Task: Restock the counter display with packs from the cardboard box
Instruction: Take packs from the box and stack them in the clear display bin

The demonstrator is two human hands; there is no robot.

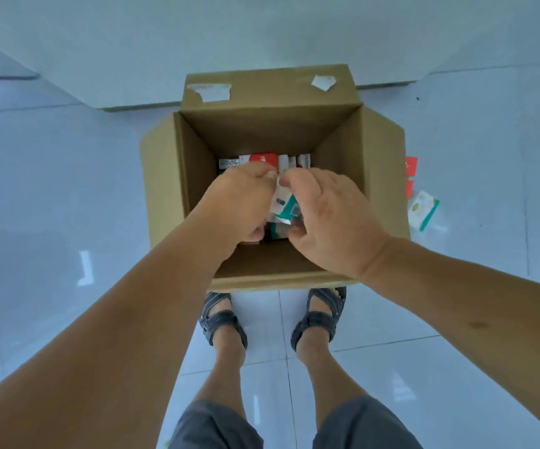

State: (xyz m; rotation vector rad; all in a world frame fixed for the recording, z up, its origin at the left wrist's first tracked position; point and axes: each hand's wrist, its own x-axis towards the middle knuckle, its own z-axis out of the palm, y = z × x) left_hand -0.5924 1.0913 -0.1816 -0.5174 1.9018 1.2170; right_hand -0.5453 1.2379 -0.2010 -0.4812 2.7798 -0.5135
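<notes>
floor [67, 189]: box [194, 176] sits open at your feet | left grip [242, 202] and right grip [330, 218]: both down inside the box, fingers clamped on the teal packs [283, 205] between them | step: you're gathering a handful | next: keep the bundle squeezed, lift straight up clear of the walls

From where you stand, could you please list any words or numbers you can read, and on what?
None can be read.
Red pack in the cardboard box: white mark, blurred.
Green and white pack: dark print, blurred.
Pack on the floor: too small.
Torn stickers on the flap: nothing legible.
</notes>
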